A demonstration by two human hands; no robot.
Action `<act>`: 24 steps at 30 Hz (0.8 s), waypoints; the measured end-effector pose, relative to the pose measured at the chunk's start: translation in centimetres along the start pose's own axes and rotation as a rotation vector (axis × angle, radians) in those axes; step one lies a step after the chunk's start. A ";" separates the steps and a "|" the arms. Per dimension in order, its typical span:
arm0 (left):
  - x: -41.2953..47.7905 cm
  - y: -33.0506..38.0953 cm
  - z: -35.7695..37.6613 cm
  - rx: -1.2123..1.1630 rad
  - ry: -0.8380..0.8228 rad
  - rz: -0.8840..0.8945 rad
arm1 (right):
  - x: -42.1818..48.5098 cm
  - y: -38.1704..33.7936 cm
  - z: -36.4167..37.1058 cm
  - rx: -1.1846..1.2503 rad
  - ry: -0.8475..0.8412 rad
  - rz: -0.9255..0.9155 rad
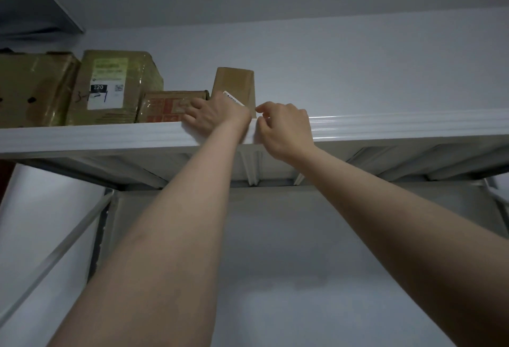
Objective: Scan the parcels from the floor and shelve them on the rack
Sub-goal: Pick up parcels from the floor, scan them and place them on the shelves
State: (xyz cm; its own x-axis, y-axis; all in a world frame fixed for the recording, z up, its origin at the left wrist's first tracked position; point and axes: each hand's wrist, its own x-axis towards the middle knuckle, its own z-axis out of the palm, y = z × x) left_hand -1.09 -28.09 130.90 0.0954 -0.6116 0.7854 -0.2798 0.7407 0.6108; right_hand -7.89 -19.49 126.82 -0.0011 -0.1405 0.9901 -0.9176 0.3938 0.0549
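**Small parcel on top shelf, both your hands at it**

You reach up with both arms to the top shelf (pixel 110 133) of the white rack (pixel 55 258). The small parcel (pixel 235 82) stands upright on that shelf, close to the front lip, about mid-frame. It is plain brown cardboard with a glossy taped face, and it looks narrower at the top in this view. It has 1 white label (pixel 232 98) with black print low on its front, the text too blurred to read.

Your left hand (pixel 212 116) lies flat with its fingers straight and spread. It covers the parcel's lower left part, the fingertips reach onto the low box (pixel 170 105) beside it, and the heel of the hand sits over the shelf lip.

Your right hand (pixel 285 127) is at the parcel's lower right corner, fingers curled, thumb and index tips close together right at that corner. It may be pinching the edge, but you cannot tell from this angle.

3 more boxes sit to the left on the same shelf. The low box has red print and sits just beside the small parcel. The tall box (pixel 115 85) is tape-wrapped, with a white sheet marked "220" and some handwriting. The far-left box (pixel 33 90) is cut by the frame edge. A pale wall (pixel 358 65) is behind them.
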 end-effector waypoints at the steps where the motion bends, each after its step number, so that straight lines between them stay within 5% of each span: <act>1: -0.1 -0.1 0.0 0.000 0.009 0.004 | -0.1 0.0 -0.1 -0.009 -0.004 -0.006; 7: -1.1 -1.0 0.0 -0.037 0.096 0.100 | -1.3 0.5 0.3 -0.064 0.097 -0.056; 14: -5.9 -2.4 2.5 -0.141 0.286 0.427 | -4.6 1.3 0.5 -0.162 0.270 -0.155; 24: -17.3 -5.2 4.5 -0.095 0.113 0.664 | -15.4 6.4 -3.3 -0.234 0.128 -0.204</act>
State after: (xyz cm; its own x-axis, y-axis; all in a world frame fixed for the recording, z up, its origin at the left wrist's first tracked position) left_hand -5.62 -22.59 113.65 0.0335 0.0100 0.9994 -0.2287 0.9735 -0.0021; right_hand -12.43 -11.79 112.39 0.2370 -0.1286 0.9630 -0.7775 0.5692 0.2674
